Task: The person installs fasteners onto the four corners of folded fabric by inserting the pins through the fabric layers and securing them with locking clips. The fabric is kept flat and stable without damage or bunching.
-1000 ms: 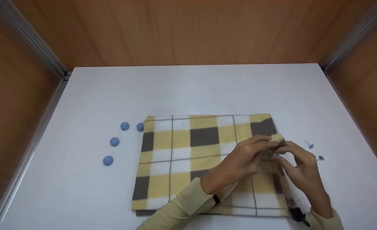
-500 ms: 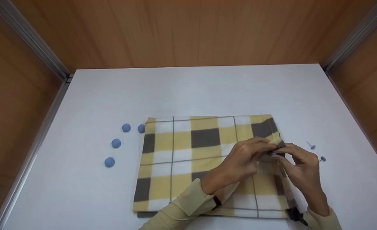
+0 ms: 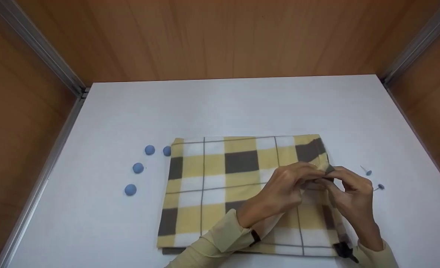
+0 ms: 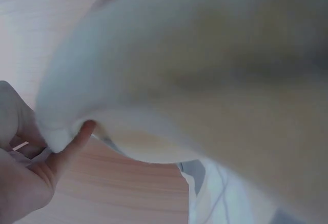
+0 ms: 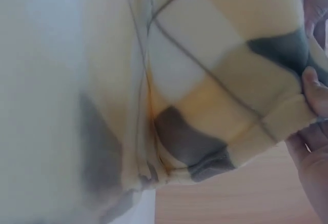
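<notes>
Nearest, the left hand point(image 3: 277, 191) lies over the folded cloth point(image 3: 214, 178), its fingers clamped on a gathered bit of the right border. The right hand point(image 3: 354, 195) pinches that border between thumb and fingers; whether a small pin sits there too cannot be told. The work looks like fastening this edge, so it seems best to hold the layers level and slightly taut, bunch little fabric, and leave the fingertips out of any point's line.

The cloth lies mostly flat on the bench point(image 3: 231, 108), checked yellow, white and dark grey with thin dark lines; it looks soft and pliable, its edge raised at the pinch. Just beyond the right hand lie two blue-headed pins point(image 3: 369, 172), handily near. Left of the cloth are four round blue pieces point(image 3: 138, 168), one right at its edge.
</notes>
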A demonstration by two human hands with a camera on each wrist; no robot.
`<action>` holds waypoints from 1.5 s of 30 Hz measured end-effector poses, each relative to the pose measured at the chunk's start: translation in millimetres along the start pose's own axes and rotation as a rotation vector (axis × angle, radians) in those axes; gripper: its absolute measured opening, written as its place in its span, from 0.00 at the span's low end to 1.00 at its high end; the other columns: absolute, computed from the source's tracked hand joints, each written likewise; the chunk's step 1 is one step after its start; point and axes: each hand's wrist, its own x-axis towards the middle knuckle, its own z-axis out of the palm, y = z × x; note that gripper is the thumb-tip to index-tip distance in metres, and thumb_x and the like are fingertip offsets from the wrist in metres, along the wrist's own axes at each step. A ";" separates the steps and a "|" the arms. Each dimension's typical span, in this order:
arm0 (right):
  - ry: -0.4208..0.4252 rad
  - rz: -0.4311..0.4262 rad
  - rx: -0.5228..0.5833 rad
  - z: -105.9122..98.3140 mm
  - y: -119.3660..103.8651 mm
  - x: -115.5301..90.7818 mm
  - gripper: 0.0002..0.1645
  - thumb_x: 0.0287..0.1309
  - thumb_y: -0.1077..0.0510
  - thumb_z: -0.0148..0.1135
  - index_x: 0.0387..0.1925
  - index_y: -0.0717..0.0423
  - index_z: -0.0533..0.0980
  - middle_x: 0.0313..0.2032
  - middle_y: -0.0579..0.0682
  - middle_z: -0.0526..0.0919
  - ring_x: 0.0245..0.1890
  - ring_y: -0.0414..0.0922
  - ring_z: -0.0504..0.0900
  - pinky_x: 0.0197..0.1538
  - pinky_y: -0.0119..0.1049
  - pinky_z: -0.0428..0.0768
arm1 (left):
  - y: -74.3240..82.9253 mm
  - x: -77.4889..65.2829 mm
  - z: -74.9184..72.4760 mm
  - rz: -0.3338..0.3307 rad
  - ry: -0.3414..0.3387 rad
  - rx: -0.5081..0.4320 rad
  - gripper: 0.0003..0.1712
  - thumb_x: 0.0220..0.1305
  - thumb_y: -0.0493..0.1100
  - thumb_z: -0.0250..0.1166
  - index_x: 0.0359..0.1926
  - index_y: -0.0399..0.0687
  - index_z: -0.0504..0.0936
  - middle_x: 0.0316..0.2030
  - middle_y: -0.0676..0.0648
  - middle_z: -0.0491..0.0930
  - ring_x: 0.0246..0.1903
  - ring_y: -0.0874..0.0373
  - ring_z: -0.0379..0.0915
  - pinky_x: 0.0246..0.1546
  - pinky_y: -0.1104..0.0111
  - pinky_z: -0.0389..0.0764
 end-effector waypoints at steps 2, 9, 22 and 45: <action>-0.013 0.004 -0.002 -0.1 -0.9 1.0 0.10 0.32 0.86 0.58 0.23 0.80 0.74 0.27 0.65 0.78 0.30 0.48 0.78 0.35 0.27 0.76 | -0.5 -0.1 0.0 -0.001 -0.005 -0.007 0.28 0.48 0.20 0.51 0.48 0.46 0.76 0.43 0.52 0.76 0.44 0.70 0.68 0.40 0.85 0.67; -0.007 -0.016 -0.124 3.1 -7.7 6.9 0.08 0.35 0.82 0.60 0.24 0.76 0.76 0.35 0.71 0.74 0.37 0.51 0.75 0.41 0.30 0.74 | 1.3 1.2 -3.2 0.037 0.037 -0.030 0.22 0.52 0.22 0.52 0.46 0.42 0.77 0.43 0.49 0.76 0.48 0.67 0.67 0.49 0.83 0.63; 0.112 -0.020 -0.601 7.3 -4.2 -5.6 0.12 0.47 0.58 0.63 0.21 0.67 0.79 0.20 0.55 0.70 0.25 0.39 0.63 0.32 0.26 0.60 | 5.2 -1.9 -7.4 0.070 0.013 -0.019 0.17 0.60 0.26 0.45 0.41 0.41 0.78 0.48 0.46 0.70 0.50 0.65 0.65 0.43 0.85 0.64; 0.078 0.042 -0.574 10.2 -5.8 -8.2 0.13 0.33 0.75 0.62 0.28 0.64 0.80 0.26 0.53 0.80 0.24 0.40 0.76 0.31 0.22 0.71 | -11.2 -35.2 -49.9 -0.022 0.093 0.090 0.13 0.55 0.32 0.55 0.41 0.46 0.78 0.46 0.49 0.72 0.48 0.65 0.67 0.43 0.79 0.68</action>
